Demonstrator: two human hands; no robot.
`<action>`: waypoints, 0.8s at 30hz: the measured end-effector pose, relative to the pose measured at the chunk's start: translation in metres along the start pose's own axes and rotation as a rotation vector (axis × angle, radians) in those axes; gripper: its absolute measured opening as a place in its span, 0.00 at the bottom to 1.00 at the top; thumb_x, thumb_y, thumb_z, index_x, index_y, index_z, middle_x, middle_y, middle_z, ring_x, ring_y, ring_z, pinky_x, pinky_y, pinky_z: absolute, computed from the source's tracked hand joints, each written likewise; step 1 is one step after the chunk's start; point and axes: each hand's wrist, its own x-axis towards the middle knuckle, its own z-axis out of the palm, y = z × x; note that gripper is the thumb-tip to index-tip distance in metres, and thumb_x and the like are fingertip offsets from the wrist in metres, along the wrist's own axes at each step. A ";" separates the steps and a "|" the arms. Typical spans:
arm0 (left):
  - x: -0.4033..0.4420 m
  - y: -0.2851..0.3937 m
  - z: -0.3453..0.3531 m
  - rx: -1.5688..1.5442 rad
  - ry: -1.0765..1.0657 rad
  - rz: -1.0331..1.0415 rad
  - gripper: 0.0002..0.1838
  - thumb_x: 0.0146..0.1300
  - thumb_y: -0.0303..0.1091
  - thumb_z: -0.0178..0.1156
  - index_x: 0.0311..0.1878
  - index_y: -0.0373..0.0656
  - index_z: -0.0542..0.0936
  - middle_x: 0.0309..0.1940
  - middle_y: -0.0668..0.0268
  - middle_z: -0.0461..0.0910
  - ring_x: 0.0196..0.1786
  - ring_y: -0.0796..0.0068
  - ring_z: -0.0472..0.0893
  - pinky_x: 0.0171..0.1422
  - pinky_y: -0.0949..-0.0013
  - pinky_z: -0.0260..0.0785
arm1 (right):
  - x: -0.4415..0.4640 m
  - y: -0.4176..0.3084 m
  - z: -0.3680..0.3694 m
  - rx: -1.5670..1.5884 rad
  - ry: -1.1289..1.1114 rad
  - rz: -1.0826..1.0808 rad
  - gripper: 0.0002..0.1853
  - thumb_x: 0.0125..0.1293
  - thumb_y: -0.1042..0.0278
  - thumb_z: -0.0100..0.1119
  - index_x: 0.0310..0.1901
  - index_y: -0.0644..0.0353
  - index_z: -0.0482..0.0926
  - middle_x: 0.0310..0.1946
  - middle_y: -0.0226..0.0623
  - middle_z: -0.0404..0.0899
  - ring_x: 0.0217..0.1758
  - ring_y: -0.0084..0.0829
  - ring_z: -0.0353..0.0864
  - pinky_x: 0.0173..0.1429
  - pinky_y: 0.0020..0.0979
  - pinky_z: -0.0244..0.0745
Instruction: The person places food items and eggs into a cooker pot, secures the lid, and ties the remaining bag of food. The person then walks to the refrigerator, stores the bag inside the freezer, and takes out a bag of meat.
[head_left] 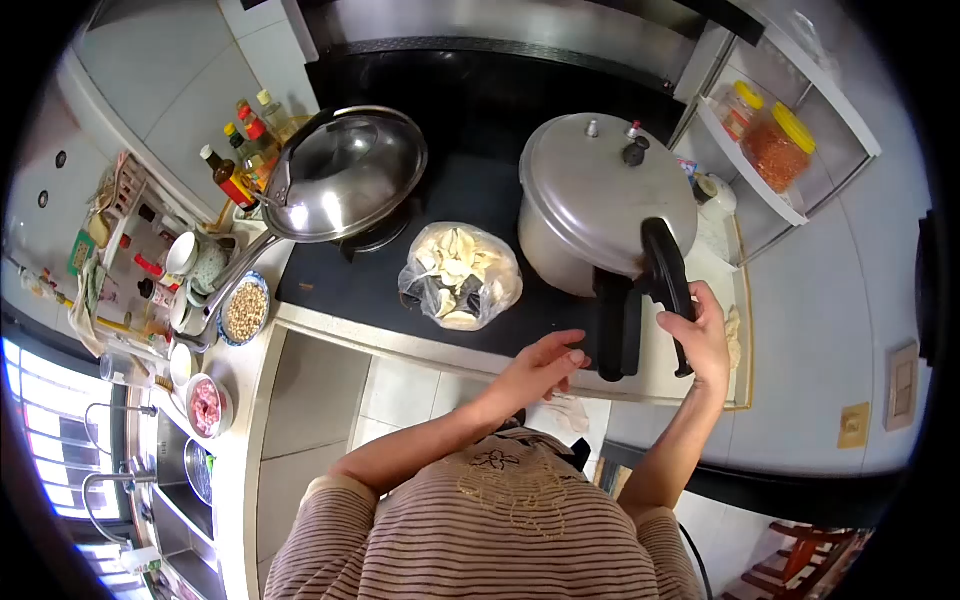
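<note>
A large silver pressure cooker (560,225) stands on the right of the black stove. Its domed lid (610,170) sits turned, so the black lid handle (665,265) lies apart from the black pot handle (612,330). My right hand (703,335) is closed round the end of the lid handle. Just left of the pot handle, my left hand (545,367) is held with its fingers apart and nothing in it. A clear plastic bag (500,290) with pale dried slices (457,258) lies open on the stove, left of the cooker.
A covered wok (350,180) stands on the left burner, its long handle pointing toward me. Sauce bottles (228,178), a bowl of beans (245,310) and a bowl of raw meat (208,407) line the left counter. Jars (778,150) stand on the right shelf.
</note>
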 end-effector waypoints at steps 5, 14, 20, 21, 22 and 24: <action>0.019 0.012 0.022 -0.125 -0.018 -0.051 0.32 0.68 0.48 0.54 0.68 0.42 0.60 0.47 0.63 0.78 0.36 0.82 0.76 0.33 0.79 0.67 | 0.008 -0.002 -0.017 -0.075 -0.047 -0.043 0.15 0.50 0.79 0.65 0.39 0.62 0.71 0.27 0.27 0.73 0.30 0.16 0.69 0.32 0.20 0.63; 0.045 0.002 0.033 -0.299 -0.056 -0.071 0.14 0.66 0.37 0.55 0.51 0.46 0.68 0.32 0.66 0.79 0.28 0.83 0.76 0.25 0.81 0.62 | 0.038 -0.011 -0.048 -0.203 -0.165 -0.079 0.15 0.50 0.73 0.66 0.39 0.64 0.72 0.26 0.27 0.71 0.30 0.19 0.68 0.34 0.23 0.64; 0.045 0.002 0.035 -0.295 0.003 -0.082 0.12 0.65 0.34 0.54 0.49 0.46 0.67 0.30 0.67 0.77 0.28 0.82 0.75 0.23 0.79 0.59 | 0.044 -0.019 -0.039 -0.304 -0.155 -0.101 0.15 0.51 0.72 0.64 0.39 0.63 0.72 0.27 0.28 0.71 0.30 0.19 0.67 0.34 0.24 0.64; 0.046 0.001 0.036 -0.299 0.002 -0.070 0.13 0.65 0.34 0.54 0.49 0.46 0.66 0.29 0.67 0.77 0.28 0.81 0.75 0.23 0.79 0.59 | 0.042 -0.017 -0.038 -0.322 -0.141 -0.125 0.15 0.50 0.72 0.64 0.40 0.63 0.72 0.27 0.28 0.71 0.29 0.19 0.67 0.34 0.24 0.64; 0.045 0.002 0.038 -0.311 0.013 -0.078 0.13 0.65 0.34 0.53 0.50 0.46 0.65 0.29 0.67 0.76 0.27 0.82 0.74 0.23 0.79 0.59 | 0.041 -0.014 -0.040 -0.312 -0.149 -0.086 0.16 0.50 0.72 0.64 0.40 0.63 0.72 0.27 0.29 0.72 0.30 0.20 0.67 0.34 0.24 0.64; 0.045 0.004 0.042 -0.340 0.035 -0.089 0.13 0.65 0.34 0.52 0.51 0.46 0.64 0.29 0.67 0.75 0.26 0.82 0.72 0.22 0.79 0.58 | 0.039 -0.015 -0.046 -0.337 -0.169 -0.076 0.16 0.50 0.72 0.64 0.40 0.63 0.72 0.27 0.29 0.72 0.30 0.20 0.67 0.34 0.24 0.64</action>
